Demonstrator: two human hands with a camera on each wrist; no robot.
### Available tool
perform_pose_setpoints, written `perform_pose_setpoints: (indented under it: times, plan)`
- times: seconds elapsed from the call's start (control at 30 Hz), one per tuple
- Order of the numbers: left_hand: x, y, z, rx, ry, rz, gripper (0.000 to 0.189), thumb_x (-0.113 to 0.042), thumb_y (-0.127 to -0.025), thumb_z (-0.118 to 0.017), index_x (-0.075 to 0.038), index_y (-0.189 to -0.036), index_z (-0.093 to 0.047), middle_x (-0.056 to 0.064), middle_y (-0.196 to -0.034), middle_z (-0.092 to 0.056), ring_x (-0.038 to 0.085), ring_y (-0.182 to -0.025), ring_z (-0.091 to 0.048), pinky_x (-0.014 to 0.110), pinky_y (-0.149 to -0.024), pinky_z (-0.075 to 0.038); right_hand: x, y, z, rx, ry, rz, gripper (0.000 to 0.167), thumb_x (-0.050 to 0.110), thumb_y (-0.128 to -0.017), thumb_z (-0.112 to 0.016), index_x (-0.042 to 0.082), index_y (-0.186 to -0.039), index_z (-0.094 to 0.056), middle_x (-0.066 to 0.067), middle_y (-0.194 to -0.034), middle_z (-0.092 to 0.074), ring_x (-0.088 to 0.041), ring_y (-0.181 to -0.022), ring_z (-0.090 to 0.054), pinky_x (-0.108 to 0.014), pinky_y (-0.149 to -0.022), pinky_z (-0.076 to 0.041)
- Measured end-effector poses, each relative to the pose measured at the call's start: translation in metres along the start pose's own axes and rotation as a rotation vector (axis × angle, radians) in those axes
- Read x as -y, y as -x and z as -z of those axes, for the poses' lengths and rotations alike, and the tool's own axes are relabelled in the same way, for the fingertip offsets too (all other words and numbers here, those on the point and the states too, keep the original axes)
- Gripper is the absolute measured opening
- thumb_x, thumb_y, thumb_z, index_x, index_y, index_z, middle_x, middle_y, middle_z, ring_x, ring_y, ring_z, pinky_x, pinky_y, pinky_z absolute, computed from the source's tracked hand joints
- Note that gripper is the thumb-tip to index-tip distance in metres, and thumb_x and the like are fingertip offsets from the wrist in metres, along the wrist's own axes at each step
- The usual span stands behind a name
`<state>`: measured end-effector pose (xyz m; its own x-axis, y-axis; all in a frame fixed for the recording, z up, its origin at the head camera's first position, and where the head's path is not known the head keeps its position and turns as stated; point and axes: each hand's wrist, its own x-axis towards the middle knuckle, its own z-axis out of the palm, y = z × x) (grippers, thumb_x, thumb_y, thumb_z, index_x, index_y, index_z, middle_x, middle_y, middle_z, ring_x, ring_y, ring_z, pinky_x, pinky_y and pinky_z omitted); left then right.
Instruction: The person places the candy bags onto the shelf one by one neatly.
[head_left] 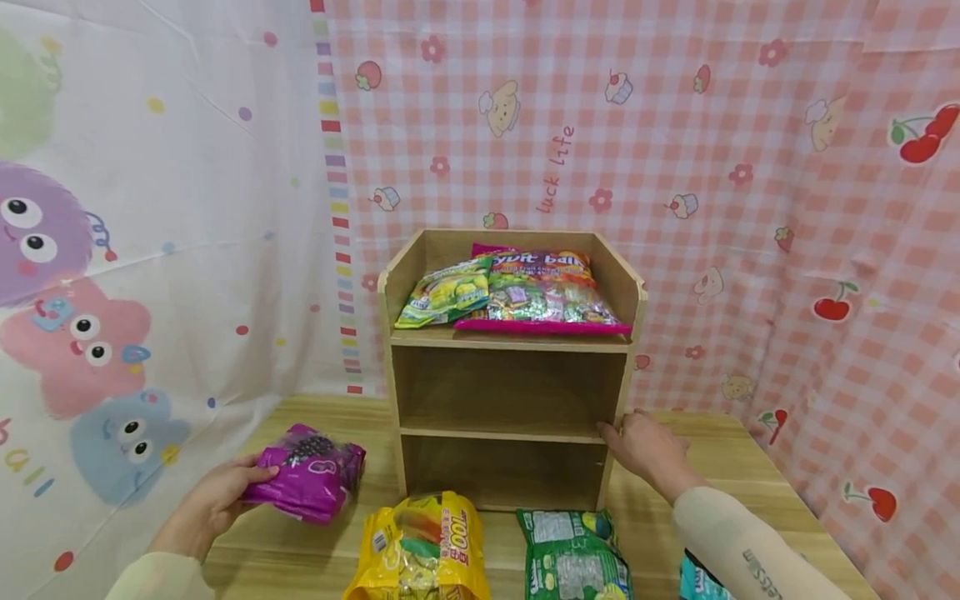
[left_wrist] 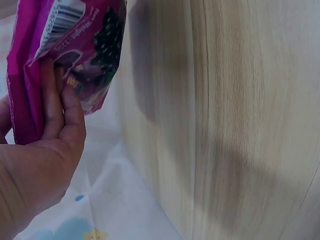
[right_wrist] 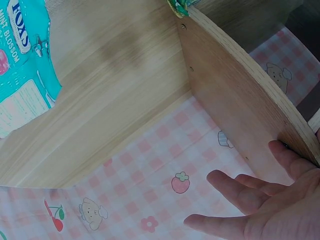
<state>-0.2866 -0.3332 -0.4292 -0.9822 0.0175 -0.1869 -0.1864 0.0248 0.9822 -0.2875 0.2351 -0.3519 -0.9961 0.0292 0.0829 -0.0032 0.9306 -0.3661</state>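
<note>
My left hand [head_left: 213, 504] grips a purple candy bag [head_left: 315, 475] by its end, over the table left of a small wooden shelf [head_left: 510, 434]. In the left wrist view, fingers lie across the bag's face, where a barcode and dark berries are printed; the thumb is mostly hidden behind it. My right hand [head_left: 651, 450] holds the shelf's right side panel [right_wrist: 227, 95] near the middle board. Its thumb sits at the front edge and the index finger on the outer face. The other fingers [right_wrist: 240, 192] stretch out away from the panel.
On the shelf's top level lie a yellow-green candy bag [head_left: 450, 293] and a larger fruit-candy bag [head_left: 543, 292] with pink edges. In front on the table [head_left: 738, 467] are a yellow bag [head_left: 420, 546], a green bag [head_left: 576, 554] and a turquoise bag [right_wrist: 25, 65]. Patterned cloths hang behind.
</note>
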Motion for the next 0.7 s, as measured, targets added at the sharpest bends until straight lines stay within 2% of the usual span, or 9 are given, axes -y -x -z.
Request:
perform_pose_setpoints:
  times: [0.13, 0.17, 0.23, 0.3, 0.37, 0.47, 0.57, 0.7]
  plan:
    - [-0.001, 0.003, -0.001, -0.022, 0.087, -0.017, 0.070, -0.003, -0.098, -0.054, 0.012, -0.151, -0.011, -0.001, -0.076, -0.066, 0.009, -0.066, -0.065, 0.025, -0.070, -0.055, 0.000, 0.000, 0.000, -0.003, 0.000, -0.002, 0.044, 0.043, -0.100, -0.048, 0.006, -0.082, -0.063, -0.010, -0.089, -0.062, -0.040, -0.091, -0.063, -0.086, -0.089, -0.022]
    - [-0.002, 0.004, -0.002, -0.025, 0.112, -0.022, 0.067, -0.003, -0.098, -0.054, 0.012, -0.151, -0.015, -0.001, -0.077, -0.067, 0.010, -0.067, -0.066, 0.025, -0.070, -0.055, 0.001, 0.000, 0.000, -0.005, 0.000, -0.002, 0.044, 0.043, -0.100, -0.048, 0.006, -0.082, -0.063, -0.010, -0.089, -0.062, -0.041, -0.091, -0.063, -0.086, -0.089, -0.022]
    - [-0.004, 0.006, -0.004, -0.026, 0.165, -0.034, 0.057, -0.002, -0.098, -0.056, 0.009, -0.148, -0.033, 0.001, -0.077, -0.068, 0.011, -0.068, -0.067, 0.025, -0.071, -0.056, 0.000, 0.000, 0.000, -0.004, 0.000, -0.006, 0.044, 0.044, -0.099, -0.048, 0.006, -0.082, -0.063, -0.010, -0.087, -0.062, -0.040, -0.091, -0.063, -0.085, -0.089, -0.022]
    - [-0.006, 0.009, -0.007, -0.024, 0.219, -0.048, 0.041, -0.001, -0.097, -0.058, -0.006, -0.138, -0.055, 0.001, -0.078, -0.069, 0.011, -0.069, -0.067, 0.025, -0.072, -0.056, 0.000, 0.000, 0.000, -0.004, 0.003, -0.007, 0.045, 0.044, -0.099, -0.048, 0.005, -0.083, -0.064, -0.011, -0.089, -0.063, -0.042, -0.092, -0.063, -0.085, -0.089, -0.023]
    - [-0.009, 0.011, -0.010, -0.024, 0.262, -0.064, 0.033, 0.000, -0.097, -0.058, -0.024, -0.118, -0.069, 0.001, -0.079, -0.070, 0.010, -0.068, -0.067, 0.025, -0.071, -0.056, 0.000, 0.000, 0.000, -0.004, 0.005, -0.007, 0.046, 0.044, -0.100, -0.048, 0.004, -0.086, -0.065, -0.013, -0.093, -0.064, -0.044, -0.094, -0.063, -0.085, -0.089, -0.022]
    - [-0.014, 0.015, -0.016, -0.014, 0.306, -0.086, 0.040, 0.000, -0.097, -0.058, -0.037, -0.088, -0.069, 0.000, -0.080, -0.070, 0.009, -0.068, -0.067, 0.023, -0.070, -0.055, 0.000, -0.001, -0.001, -0.006, 0.008, -0.005, 0.047, 0.043, -0.100, -0.048, 0.002, -0.090, -0.067, -0.016, -0.099, -0.066, -0.047, -0.098, -0.062, -0.086, -0.089, -0.021]
    - [-0.018, 0.020, -0.022, -0.006, 0.329, -0.111, 0.044, 0.000, -0.098, -0.056, -0.041, -0.089, -0.071, -0.001, -0.080, -0.071, 0.007, -0.067, -0.066, 0.020, -0.068, -0.055, 0.000, -0.001, -0.002, -0.007, 0.009, -0.005, 0.048, 0.043, -0.100, -0.048, 0.001, -0.093, -0.068, -0.018, -0.102, -0.066, -0.049, -0.101, -0.061, -0.086, -0.090, -0.020]
    - [-0.020, 0.024, -0.029, 0.020, 0.361, -0.164, 0.045, 0.001, -0.099, -0.054, -0.039, -0.090, -0.074, -0.002, -0.083, -0.072, 0.007, -0.068, -0.067, 0.019, -0.068, -0.055, 0.001, 0.000, -0.001, -0.006, 0.008, -0.007, 0.048, 0.043, -0.100, -0.047, 0.001, -0.095, -0.069, -0.020, -0.108, -0.065, -0.049, -0.103, -0.060, -0.086, -0.090, -0.020]
